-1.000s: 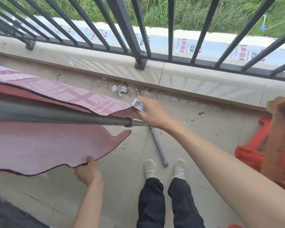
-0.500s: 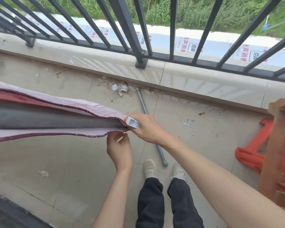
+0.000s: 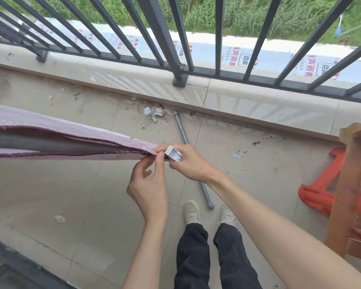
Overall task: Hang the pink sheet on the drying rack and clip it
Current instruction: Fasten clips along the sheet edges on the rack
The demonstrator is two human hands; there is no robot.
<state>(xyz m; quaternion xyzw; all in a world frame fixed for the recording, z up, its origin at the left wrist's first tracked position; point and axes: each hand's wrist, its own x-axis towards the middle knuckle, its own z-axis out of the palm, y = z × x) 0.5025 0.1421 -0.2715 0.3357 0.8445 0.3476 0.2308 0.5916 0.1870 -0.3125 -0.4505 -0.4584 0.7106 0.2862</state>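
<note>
Right hand (image 3: pixel 191 163) curled round a white plastic clip (image 3: pixel 173 153), its perforated face up, held at the end of the rack. Left hand (image 3: pixel 149 184) just beside it, thumb and forefinger pinching the corner of the pink sheet (image 3: pixel 71 134) right against the clip.

Sheet lies folded over the grey metal rail of the drying rack (image 3: pixel 50 144); the rail shows as a dull band between the two layers. Fabric pale pink with a faint dotted weave, edges bound in dark maroon stitching.

Below: beige floor tiles (image 3: pixel 50 184), gritty, scraps of crumpled paper (image 3: pixel 154 113) by the kerb. A grey metal pipe (image 3: pixel 193 159) lies on the floor, passing under the right hand. Dark trousers, pale shoes (image 3: pixel 191 211).

Dark steel railing (image 3: pixel 179 65) on a tiled kerb; beyond it, sheeting printed with red Chinese characters, not legible. Grass past that. At right, an orange plastic stool (image 3: pixel 321 197) and a wooden frame (image 3: pixel 346 184).
</note>
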